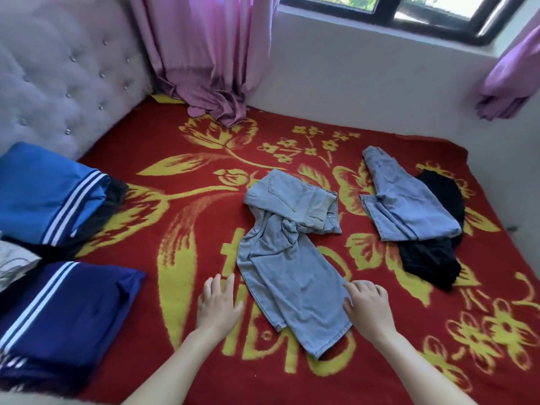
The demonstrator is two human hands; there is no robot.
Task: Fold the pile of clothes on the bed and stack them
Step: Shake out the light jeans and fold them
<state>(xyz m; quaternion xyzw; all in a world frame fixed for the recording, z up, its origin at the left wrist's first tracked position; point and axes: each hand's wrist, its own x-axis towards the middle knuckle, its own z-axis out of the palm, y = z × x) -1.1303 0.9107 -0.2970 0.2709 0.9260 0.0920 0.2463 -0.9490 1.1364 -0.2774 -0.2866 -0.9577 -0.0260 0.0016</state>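
— Both hands hold nothing, fingers straight: left hand [217, 302] flat on the red blanket [181, 229], just beside the centre jeans [286, 267]; right hand [366, 308] resting on the leg's right edge, near the hem.
— Room?
— Bare blanket between the jeans and the left-side stacks, and up toward the headboard [58, 83].
— Counts?
— Jeans: two pairs. Second pair [409, 209] overlaps one black garment [429, 258], right. Striped folded pieces: two, blue [43, 194] and navy [64, 311].
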